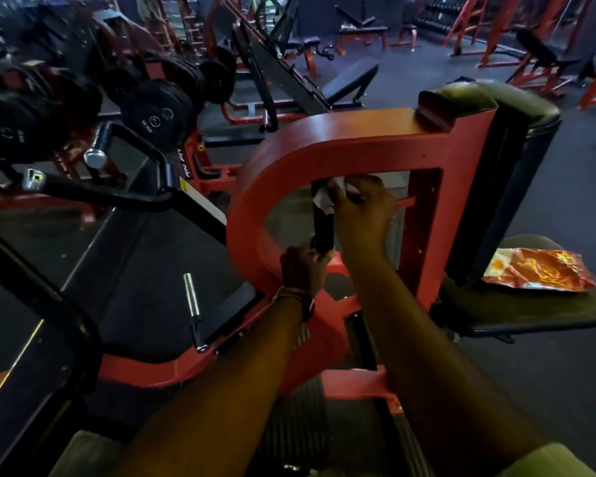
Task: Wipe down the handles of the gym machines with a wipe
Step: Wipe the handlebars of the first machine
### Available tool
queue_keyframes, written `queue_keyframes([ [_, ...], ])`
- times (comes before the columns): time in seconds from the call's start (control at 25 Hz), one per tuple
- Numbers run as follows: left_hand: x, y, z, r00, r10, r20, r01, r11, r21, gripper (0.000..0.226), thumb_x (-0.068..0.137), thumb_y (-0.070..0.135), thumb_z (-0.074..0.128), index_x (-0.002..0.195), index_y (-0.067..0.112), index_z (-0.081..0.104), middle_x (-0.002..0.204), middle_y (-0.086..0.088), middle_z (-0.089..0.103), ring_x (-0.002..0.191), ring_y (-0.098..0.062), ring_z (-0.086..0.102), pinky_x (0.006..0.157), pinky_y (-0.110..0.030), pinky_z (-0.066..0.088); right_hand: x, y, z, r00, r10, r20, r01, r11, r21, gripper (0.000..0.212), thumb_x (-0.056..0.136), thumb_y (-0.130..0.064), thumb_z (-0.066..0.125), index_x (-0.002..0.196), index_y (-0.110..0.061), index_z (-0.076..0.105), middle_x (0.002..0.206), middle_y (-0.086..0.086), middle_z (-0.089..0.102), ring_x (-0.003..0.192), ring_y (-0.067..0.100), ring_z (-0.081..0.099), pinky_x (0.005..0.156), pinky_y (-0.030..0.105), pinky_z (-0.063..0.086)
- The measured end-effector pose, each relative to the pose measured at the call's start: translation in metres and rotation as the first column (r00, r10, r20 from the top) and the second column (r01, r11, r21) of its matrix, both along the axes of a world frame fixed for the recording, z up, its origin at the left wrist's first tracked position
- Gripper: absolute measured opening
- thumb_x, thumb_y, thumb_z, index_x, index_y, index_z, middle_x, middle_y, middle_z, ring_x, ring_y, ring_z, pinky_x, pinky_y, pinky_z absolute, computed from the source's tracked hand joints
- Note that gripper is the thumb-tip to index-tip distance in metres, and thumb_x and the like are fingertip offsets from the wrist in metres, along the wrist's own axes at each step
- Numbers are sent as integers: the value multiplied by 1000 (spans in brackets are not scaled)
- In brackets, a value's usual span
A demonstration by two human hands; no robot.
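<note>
Packet [541, 270] lies on seat [530, 315], seemingly right of handle [323, 232].

Gym: red machine frames [324, 142], weight plates [159, 111], benches [351, 77], dumbbell rack [434, 15].

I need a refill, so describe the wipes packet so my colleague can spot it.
Find the red machine frame with the tall black back pad. On its black seat, right of the pad, lies the wipes packet: flat, crinkled, shiny orange foil, the only bright wrapper there.
</note>
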State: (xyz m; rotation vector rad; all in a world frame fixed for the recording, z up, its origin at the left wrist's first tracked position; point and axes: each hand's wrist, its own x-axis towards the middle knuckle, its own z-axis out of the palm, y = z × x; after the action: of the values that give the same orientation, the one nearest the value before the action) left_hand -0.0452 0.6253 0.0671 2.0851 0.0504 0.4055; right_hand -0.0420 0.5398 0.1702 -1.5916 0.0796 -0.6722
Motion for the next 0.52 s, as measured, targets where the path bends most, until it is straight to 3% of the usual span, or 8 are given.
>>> queue_keyframes([
  [0.04,2,3,2,998,-21,52,18,998,68,19,80,24,69,85,6,75,77,-12,74,70,-23,69,56,-16,36,5,5,-2,998,-53,41,54,998,-29,20,85,-19,80,88,0,72,86,0,63,77,-3,60,70,22,50],
  [0.12,7,6,5,984,-51,173,13,977,214,22,78,23,62,64,8,68,61,-11,67,55,-23,60,53,-22,18,6,9,-25,993,-112,26,113,992,-56,13,85,-17,78,86,-9,69,92,-1,61,83,3,59,70,23,49],
  [0.28,13,11,4,975,-67,214,1,956,293,23,83,24,60,67,13,72,60,-8,68,53,-19,60,44,-17,20,-2,16,-52,993,-107,-57,111,991,74,12,88,-17,74,86,-6,74,92,11,68,84,21,69,73,42,58],
  [0.4,7,10,12,992,-76,105,63,990,126,27,89,7,61,67,-9,65,60,-24,62,63,-28,55,47,-20,24,12,21,-14,990,-135,45,128,984,127,8,87,-5,72,80,-1,73,91,-1,62,78,-3,62,71,26,54],
  [0.52,10,11,4,984,-62,164,21,971,239,19,83,4,66,65,0,67,53,-16,60,43,-26,51,46,-22,14,-1,28,-25,993,-121,1,118,974,194,3,88,-2,72,89,1,73,93,3,62,77,-9,62,72,18,51],
])
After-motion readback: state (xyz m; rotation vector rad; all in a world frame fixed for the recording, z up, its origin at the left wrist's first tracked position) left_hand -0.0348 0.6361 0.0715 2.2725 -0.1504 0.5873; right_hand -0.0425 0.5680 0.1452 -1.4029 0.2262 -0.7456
